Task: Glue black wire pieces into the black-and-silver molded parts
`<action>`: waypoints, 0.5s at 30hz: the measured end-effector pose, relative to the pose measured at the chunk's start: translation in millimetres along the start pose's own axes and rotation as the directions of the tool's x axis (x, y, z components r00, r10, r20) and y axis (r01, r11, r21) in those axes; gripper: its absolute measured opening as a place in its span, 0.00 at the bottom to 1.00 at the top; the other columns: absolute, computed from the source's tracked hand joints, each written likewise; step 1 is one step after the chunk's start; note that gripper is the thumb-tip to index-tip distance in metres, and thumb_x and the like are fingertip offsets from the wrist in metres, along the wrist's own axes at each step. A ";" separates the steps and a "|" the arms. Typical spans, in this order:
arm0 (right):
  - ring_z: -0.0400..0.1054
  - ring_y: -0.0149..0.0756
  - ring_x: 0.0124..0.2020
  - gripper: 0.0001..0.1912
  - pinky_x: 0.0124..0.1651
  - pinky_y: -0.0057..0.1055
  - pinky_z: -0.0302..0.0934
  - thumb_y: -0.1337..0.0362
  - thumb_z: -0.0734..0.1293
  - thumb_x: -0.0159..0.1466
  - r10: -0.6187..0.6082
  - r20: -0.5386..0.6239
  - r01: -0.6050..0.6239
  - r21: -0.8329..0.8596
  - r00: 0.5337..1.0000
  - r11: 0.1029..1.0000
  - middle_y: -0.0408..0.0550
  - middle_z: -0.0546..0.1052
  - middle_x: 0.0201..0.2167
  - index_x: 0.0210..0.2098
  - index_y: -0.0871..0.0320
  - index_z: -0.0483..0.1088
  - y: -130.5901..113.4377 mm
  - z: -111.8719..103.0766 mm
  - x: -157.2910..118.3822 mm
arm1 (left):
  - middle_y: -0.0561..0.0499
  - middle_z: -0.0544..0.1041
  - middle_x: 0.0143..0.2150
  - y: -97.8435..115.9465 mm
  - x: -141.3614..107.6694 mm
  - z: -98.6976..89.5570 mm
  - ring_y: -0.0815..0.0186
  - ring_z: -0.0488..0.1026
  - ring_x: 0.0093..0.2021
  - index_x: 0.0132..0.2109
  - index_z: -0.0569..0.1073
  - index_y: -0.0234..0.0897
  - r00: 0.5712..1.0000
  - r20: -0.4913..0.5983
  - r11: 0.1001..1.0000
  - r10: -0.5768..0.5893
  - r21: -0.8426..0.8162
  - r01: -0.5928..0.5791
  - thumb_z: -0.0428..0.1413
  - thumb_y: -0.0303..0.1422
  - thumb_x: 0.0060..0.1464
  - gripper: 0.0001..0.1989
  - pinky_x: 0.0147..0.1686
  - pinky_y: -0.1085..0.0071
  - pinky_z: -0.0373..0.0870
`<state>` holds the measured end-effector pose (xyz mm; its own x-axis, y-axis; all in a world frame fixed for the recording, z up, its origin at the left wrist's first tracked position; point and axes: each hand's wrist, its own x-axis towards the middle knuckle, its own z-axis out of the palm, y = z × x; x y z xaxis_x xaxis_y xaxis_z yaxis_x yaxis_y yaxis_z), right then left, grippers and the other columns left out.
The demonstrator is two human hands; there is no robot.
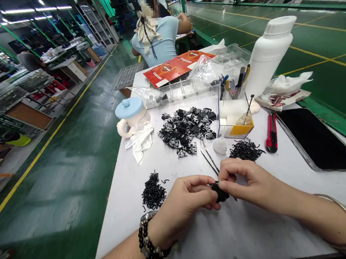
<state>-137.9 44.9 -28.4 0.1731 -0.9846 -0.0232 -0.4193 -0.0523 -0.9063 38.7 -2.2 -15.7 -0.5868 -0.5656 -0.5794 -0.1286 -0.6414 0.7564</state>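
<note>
Your left hand (192, 193) holds the black part (221, 193) between thumb and bent fingers, nearer the tabletop's (120, 192) front edge; your right hand (243, 179) pinches its upper side. Advised: brace left, press lightly right.

Held sm. blk pc (221, 192): 1
Sm. curved blk pc heaps (153, 192): 2 (pcs uncountable)
Blk/silver part heap (183, 129): 1 (ditto)
Lt-blue-lidded cream mug (137, 120): 1
Tall wht plastic btl (269, 57): 1
Red/blk cutter (271, 133): 1
Blk-screen phone (320, 138): 1

Ceiling tubes (16, 11) bright upper left; glare on green floor (74, 160); edges stretched.
</note>
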 end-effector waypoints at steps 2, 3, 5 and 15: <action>0.60 0.30 0.28 0.12 0.35 0.31 0.53 0.60 0.62 0.61 -0.021 0.003 0.021 -0.028 1.000 0.999 0.41 0.65 0.22 0.23 0.57 0.66 -0.4 0.6 -0.2 | 0.52 0.75 0.21 -0.2 0.3 0.2 0.71 0.70 0.22 0.34 0.75 0.30 1.000 -0.003 1.000 -0.005 0.005 0.005 0.63 0.26 0.38 0.12 0.28 0.75 0.62; 0.60 0.30 0.28 0.12 0.35 0.32 0.52 0.59 0.62 0.61 -0.033 0.006 0.033 -0.048 0.999 0.998 0.41 0.66 0.22 0.23 0.57 0.67 -0.6 0.2 -0.2 | 0.52 0.75 0.20 -0.2 0.4 0.2 0.72 0.70 0.22 0.34 0.75 0.30 1.000 -0.005 1.000 -0.010 0.006 0.010 0.63 0.27 0.37 0.12 0.27 0.75 0.61; 0.60 0.30 0.29 0.12 0.36 0.33 0.52 0.59 0.63 0.61 -0.048 -0.006 0.047 -0.092 0.999 0.995 0.41 0.67 0.22 0.23 0.57 0.67 -0.2 -2.2 0.2 | 0.52 0.75 0.20 -0.2 0.5 0.2 0.72 0.69 0.21 0.34 0.74 0.31 1.000 -0.015 1.000 -0.019 0.009 0.019 0.63 0.27 0.37 0.12 0.27 0.75 0.61; 0.60 0.32 0.20 0.23 0.23 0.29 0.47 0.45 0.67 0.54 0.132 -0.505 -0.355 -0.375 0.853 0.856 0.38 0.65 0.19 0.39 0.55 0.61 28.0 -21.1 15.4 | 0.55 0.73 0.18 0.8 -0.7 4.0 0.74 0.67 0.19 0.33 0.73 0.30 0.993 -0.047 0.994 -0.113 -0.001 0.113 0.61 0.26 0.35 0.12 0.23 0.76 0.59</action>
<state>-165.7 24.7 -45.3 -0.3574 -0.9311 0.0734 -0.7550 0.2418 -0.6095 35.8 -0.3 -13.5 -0.5300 -0.5138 -0.6746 -0.1930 -0.7016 0.6859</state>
